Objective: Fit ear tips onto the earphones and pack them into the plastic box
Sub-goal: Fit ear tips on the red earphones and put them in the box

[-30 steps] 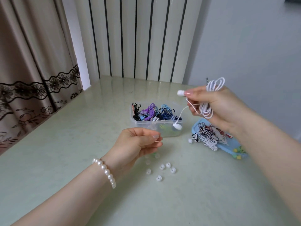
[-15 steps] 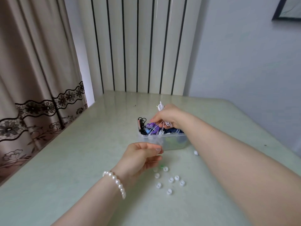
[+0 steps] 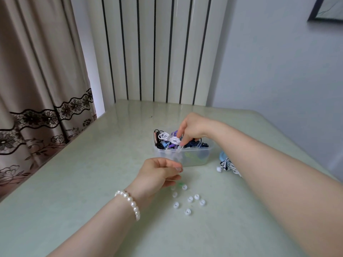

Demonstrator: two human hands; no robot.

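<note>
Head view shows the right hand (image 3: 193, 129) with its grip pinching a coiled white earphone (image 3: 169, 139) atop the nearly full plastic box (image 3: 183, 154), while unpacked earphones (image 3: 227, 166) beside the box and loose ear tips (image 3: 189, 199) before it remain, left hand (image 3: 157, 173) loosely curled, apparently empty.

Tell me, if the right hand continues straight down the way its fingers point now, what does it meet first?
Most likely the white coiled earphones lying on top of the pile in the plastic box. The right hand points its fingers down into the box; they seem already touching that coil, though depth is unclear.
</note>
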